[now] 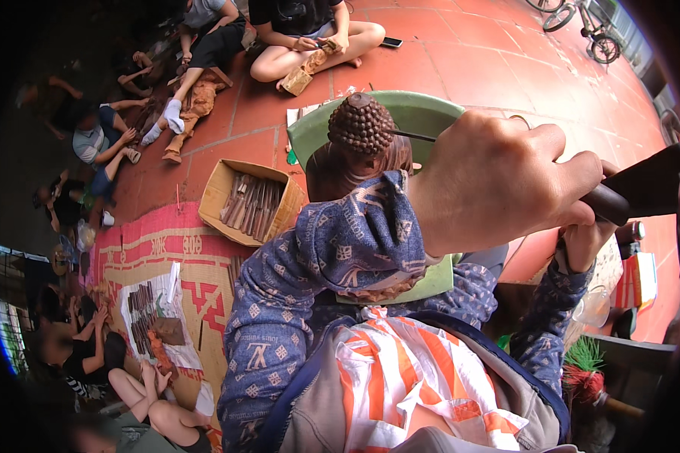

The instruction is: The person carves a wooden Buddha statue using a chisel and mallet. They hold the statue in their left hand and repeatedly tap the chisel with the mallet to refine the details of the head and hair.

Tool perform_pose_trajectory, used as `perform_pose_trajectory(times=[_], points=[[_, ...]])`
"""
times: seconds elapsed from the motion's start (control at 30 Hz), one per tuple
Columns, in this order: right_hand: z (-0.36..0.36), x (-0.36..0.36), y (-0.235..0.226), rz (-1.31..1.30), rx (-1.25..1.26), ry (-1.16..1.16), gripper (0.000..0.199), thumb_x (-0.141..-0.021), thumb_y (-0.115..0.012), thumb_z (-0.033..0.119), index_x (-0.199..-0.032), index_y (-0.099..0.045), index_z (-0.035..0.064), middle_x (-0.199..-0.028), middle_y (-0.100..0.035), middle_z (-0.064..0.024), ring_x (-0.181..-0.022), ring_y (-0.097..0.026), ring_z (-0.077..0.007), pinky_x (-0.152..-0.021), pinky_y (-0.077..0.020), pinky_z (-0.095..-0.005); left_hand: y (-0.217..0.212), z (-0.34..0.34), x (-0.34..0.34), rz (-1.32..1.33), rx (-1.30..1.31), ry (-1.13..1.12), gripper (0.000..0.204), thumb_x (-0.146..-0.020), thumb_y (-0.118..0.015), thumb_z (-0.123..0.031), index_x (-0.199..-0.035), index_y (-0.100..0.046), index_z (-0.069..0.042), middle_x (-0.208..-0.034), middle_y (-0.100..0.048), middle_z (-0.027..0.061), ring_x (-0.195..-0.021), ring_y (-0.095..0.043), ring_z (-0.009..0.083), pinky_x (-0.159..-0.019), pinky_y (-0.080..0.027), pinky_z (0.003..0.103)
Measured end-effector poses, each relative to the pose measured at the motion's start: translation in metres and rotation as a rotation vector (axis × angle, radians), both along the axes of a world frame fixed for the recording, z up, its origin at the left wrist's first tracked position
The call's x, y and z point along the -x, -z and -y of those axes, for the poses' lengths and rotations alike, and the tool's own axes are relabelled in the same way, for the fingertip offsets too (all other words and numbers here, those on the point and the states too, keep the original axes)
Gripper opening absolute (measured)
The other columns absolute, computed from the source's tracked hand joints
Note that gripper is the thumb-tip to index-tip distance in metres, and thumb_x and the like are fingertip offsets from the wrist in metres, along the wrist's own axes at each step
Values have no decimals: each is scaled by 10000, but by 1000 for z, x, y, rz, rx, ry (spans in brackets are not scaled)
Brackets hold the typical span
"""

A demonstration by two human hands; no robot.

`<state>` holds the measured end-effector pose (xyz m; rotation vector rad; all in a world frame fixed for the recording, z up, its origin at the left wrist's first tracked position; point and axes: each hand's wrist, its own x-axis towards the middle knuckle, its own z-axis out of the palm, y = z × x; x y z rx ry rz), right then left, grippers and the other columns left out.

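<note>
A dark brown carved wooden statue [361, 124] with a knobbed, curl-covered head stands before me against a green plastic chair [423, 109]. My left hand [499, 177] reaches across in front of it, closed round a chisel. The chisel's thin metal shaft [417, 136] points left and meets the side of the knobbed head; its dark handle end [608, 204] sticks out to the right. Beside that end is a dark wooden mallet [652, 183]. My right hand [584, 243], partly hidden behind the handle, is closed below the mallet and appears to grip it.
Left of the statue, a cardboard box [223, 189] holds several chisels. More tools [147, 309] lie on paper on a patterned mat [211, 283]. Other people sit carving on the tiled floor [461, 60]. A green-and-red brush [584, 370] is at the lower right.
</note>
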<state>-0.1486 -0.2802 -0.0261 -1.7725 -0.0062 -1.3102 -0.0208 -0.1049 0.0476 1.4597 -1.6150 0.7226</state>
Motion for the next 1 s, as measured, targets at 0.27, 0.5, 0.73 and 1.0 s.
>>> perform_pose_trajectory(times=[0.27,0.5,0.73,1.0], points=[[-38,3,67,-138,-415,-32,200,-855,-650,1,-1035,-568,-26,-757,-569,-33,-590,-520,-86,-524,-409,-218,14,11,-21,119,-72,-38,290,-741,-721,-380,-747,-585,-124,-655,-564,21,-541,-608,217,-467,-473,324],[-47,2,65,-164,-493,-23,160,-861,-630,23,-997,-557,-17,-731,-540,-28,-573,-497,-89,-528,-395,-218,8,5,-25,125,-94,-78,295,-729,-724,-388,-758,-617,-114,-668,-603,51,-592,-636,225,-493,-495,330],[-45,6,70,-32,-505,-38,238,-861,-637,-10,-1078,-542,-26,-768,-550,-38,-584,-521,-101,-538,-433,-232,12,5,-23,126,59,15,320,-716,-718,-399,-743,-578,-114,-663,-565,39,-585,-630,216,-482,-490,321],[-54,1,71,-92,-366,73,196,-861,-652,1,-1042,-587,-31,-771,-583,-31,-619,-537,-89,-550,-435,-223,16,2,-29,215,9,-28,332,-709,-723,-432,-800,-586,-144,-695,-570,-4,-495,-572,159,-450,-458,275]])
